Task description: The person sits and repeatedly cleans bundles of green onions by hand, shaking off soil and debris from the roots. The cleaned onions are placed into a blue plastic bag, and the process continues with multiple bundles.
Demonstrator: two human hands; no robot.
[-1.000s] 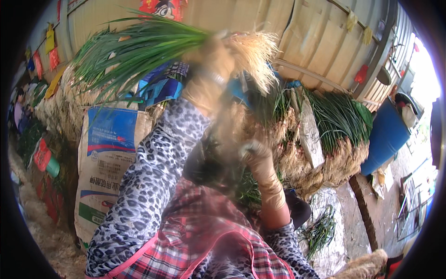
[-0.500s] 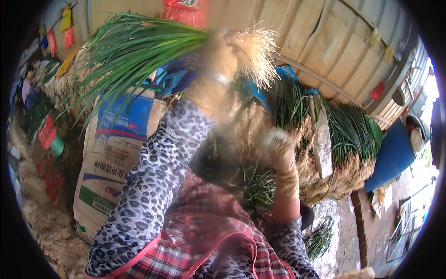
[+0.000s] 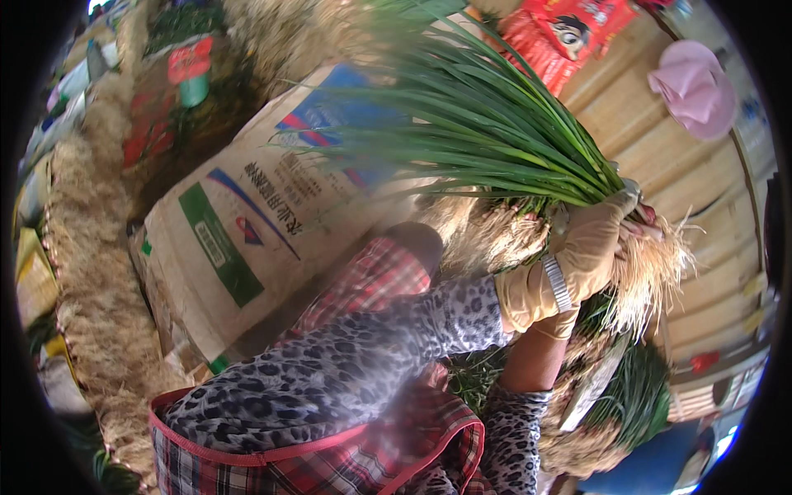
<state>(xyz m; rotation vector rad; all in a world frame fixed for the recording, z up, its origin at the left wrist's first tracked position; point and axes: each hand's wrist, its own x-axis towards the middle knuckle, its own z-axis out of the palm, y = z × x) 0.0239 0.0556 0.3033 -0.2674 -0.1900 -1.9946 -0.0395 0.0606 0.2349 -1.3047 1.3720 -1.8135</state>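
Note:
My left hand (image 3: pixel 594 239), in a tan glove with a silver band at the wrist, grips a bunch of long green onion-like plants (image 3: pixel 528 140) near the base. Their leaves fan up and to the left, and pale stringy roots (image 3: pixel 648 280) hang to the right of the fingers. My right hand (image 3: pixel 554 320), also gloved, is directly behind my left hand near the bunch; its fingers are mostly hidden. Both forearms wear leopard-print sleeves.
A printed paper sack (image 3: pixel 198 272) lies at left, beside piled pale roots (image 3: pixel 99 330). More bundled plants (image 3: pixel 627 388) lie by a board (image 3: pixel 592 384) at lower right, near a blue barrel (image 3: pixel 627 470). A panelled wall (image 3: pixel 685 190) with a pink hat (image 3: pixel 689 91) stands at right.
The view has swung leftward over the sack. The held bunch and my left hand now appear farther right and lower; my right hand has moved from apart to behind my left.

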